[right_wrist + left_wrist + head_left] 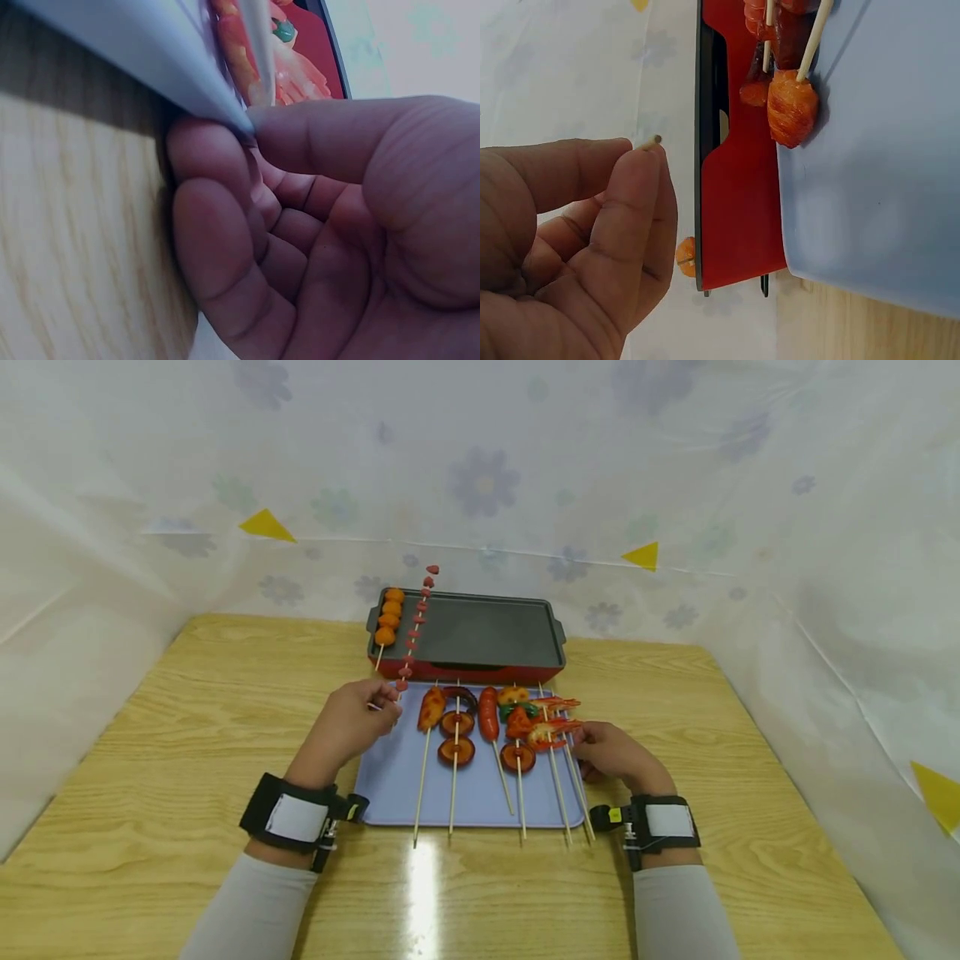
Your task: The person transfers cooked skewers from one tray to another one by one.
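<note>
My left hand (351, 723) pinches the bare lower end of a skewer of small red pieces (420, 619). That skewer is raised and tilted, overlapping the left part of the grill pan (480, 631) in the head view. In the left wrist view, the stick's cut end (654, 140) pokes out between thumb and fingers. My right hand (611, 752) grips the right edge of the pale blue tray (390, 793), thumb on top and fingers below. Close by on the tray lie shrimp skewers (551, 732). An orange ball skewer (388, 620) lies at the pan's left end.
More skewers are on the tray: a sausage (488, 714), mushroom slices (456, 750) and a brown-orange piece (431, 708), their sticks reaching toward the front edge. The red-sided pan stands right behind the tray. A flowered curtain (483, 485) hangs behind the wooden table (187, 760).
</note>
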A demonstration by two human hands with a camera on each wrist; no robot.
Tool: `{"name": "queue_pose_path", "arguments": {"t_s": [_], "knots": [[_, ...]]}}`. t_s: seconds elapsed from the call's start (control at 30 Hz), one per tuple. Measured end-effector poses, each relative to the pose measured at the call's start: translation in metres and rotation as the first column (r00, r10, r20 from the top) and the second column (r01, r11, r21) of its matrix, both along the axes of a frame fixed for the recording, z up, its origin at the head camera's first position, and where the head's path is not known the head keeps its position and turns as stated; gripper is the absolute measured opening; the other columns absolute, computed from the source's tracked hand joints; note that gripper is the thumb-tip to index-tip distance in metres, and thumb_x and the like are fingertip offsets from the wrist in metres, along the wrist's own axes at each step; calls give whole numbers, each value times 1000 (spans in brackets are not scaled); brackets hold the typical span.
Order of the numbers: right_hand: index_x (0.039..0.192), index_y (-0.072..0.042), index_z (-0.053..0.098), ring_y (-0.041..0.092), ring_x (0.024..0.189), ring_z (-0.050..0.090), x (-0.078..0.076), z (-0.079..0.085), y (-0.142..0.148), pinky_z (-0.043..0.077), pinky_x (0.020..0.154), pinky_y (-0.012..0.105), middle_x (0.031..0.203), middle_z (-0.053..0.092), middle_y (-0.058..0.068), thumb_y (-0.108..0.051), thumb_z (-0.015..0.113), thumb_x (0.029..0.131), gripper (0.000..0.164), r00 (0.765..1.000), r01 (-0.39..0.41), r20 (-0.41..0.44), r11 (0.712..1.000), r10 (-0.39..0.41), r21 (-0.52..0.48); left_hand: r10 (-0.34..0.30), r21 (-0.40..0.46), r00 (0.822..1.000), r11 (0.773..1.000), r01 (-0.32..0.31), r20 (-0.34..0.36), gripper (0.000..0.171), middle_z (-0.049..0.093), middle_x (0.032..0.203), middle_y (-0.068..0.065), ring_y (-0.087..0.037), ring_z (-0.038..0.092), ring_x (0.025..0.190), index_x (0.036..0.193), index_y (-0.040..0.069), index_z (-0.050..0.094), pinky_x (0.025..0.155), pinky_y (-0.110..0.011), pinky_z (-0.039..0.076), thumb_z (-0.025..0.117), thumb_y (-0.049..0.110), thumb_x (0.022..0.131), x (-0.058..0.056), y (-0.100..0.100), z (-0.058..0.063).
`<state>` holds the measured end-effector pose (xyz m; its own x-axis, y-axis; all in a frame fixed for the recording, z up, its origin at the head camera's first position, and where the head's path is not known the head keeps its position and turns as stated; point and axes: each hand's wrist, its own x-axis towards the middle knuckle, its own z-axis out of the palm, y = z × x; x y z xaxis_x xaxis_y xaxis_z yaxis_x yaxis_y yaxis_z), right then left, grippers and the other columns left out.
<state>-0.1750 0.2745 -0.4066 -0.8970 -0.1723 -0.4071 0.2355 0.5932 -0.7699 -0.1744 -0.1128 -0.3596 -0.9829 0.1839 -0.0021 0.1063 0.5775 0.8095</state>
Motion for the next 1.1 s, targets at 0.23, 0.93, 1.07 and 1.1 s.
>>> {"name": "queue_pose_path", "arguments": {"t_s": [0.23,0.93,1.07,1.1], "knots": [[95,0,53,21,67,59,1,-2,2,50,58,32,81,58,12,-11,52,100,12,1000,9,11,1000,-9,-10,12,-5,1000,1000,-12,3,10,66,85,-9,-20,61,72,101,3,64,60,-32,46,61,11,95,5,0,0],[98,1,55,20,68,58,1,2,-6,50,59,32,84,59,12,-12,53,100,13,1000,-12,-25,1000,12,-4,61,-62,998,996,-59,34,9,62,84,-9,-21,56,69,98,2,62,57,-32,45,62,10,94,27,4,1],[98,1,55,21,68,59,2,4,-5,50,60,33,84,59,12,-11,53,100,13,1000,-3,-20,1000,3,-3,65,-20,997,998,-64,39,8,62,80,-7,-19,55,65,97,2,62,55,-32,44,62,10,94,36,6,-3],[97,1,54,21,68,59,3,4,-4,50,60,34,84,59,13,-11,52,100,12,1000,-3,-20,1000,3,-1,65,-23,997,998,-65,38,8,62,79,-7,-19,55,64,96,2,62,55,-32,44,62,9,94,38,7,-4]]}}
